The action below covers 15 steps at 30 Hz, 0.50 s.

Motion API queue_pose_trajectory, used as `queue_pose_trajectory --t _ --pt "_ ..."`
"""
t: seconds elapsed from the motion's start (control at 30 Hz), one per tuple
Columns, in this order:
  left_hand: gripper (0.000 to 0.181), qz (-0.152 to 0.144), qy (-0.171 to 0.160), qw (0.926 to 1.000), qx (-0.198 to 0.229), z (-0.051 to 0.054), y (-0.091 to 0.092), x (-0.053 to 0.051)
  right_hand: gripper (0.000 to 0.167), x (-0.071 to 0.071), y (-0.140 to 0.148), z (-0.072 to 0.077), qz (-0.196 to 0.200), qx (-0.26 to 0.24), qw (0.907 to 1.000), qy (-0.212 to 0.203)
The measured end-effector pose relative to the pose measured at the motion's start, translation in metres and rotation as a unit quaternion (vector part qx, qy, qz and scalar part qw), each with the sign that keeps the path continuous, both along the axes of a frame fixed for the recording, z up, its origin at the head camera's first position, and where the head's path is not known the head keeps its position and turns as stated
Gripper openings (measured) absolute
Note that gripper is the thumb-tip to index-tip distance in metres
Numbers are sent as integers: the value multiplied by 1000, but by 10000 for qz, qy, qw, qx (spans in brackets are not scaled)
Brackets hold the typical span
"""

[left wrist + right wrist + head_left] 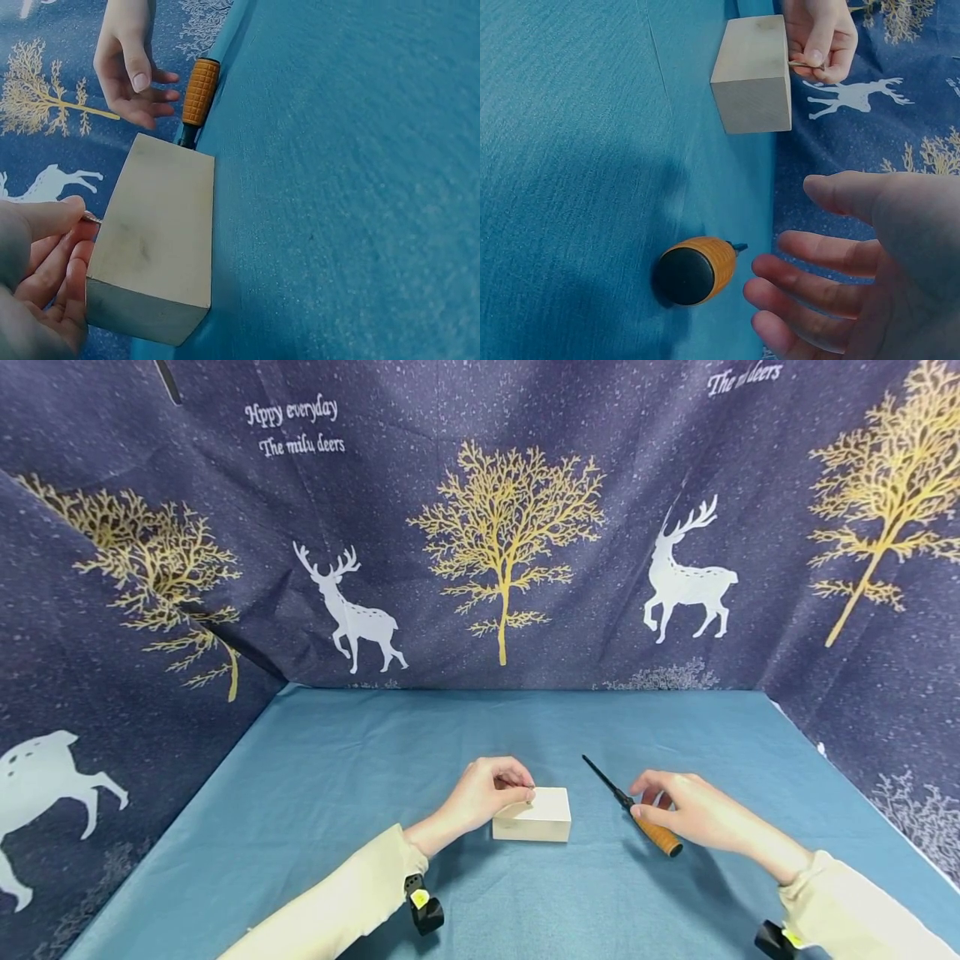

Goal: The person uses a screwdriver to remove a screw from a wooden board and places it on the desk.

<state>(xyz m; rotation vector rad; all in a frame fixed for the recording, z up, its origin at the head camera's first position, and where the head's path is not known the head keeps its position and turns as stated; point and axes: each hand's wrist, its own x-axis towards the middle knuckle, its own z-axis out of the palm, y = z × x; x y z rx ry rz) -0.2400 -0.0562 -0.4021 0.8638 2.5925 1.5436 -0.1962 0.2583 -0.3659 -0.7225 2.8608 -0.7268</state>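
A pale wooden block [534, 817] lies on the blue cloth. Thumb and fingers of my left hand [487, 789] pinch a small thin screw [91, 217], whose end meets the block's top face; the fingers cover much of it. To the right, a screwdriver [654, 833] with an orange ribbed handle and black shaft lies on the cloth, its tip pointing away to the upper left. Just above its handle is my right hand [693, 810], fingers spread and loosely bent. In the right wrist view a gap shows between those fingers and the orange handle [718, 259].
Blue cloth [375, 743] covers the table. Behind and at the sides hangs a dark blue curtain [450, 610] printed with white deer and golden trees. Black cameras are strapped to both wrists.
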Motion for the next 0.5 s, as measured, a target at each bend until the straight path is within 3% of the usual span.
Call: queue_pose_trajectory --t 0.27,0.5 --pt "8 40 -286 9994 191 -1 0 -3 30 0 0 0 13 -7 10000 22" --pt "11 -3 -321 9993 203 1 -3 -3 30 0 0 2 38 -39 10000 60"
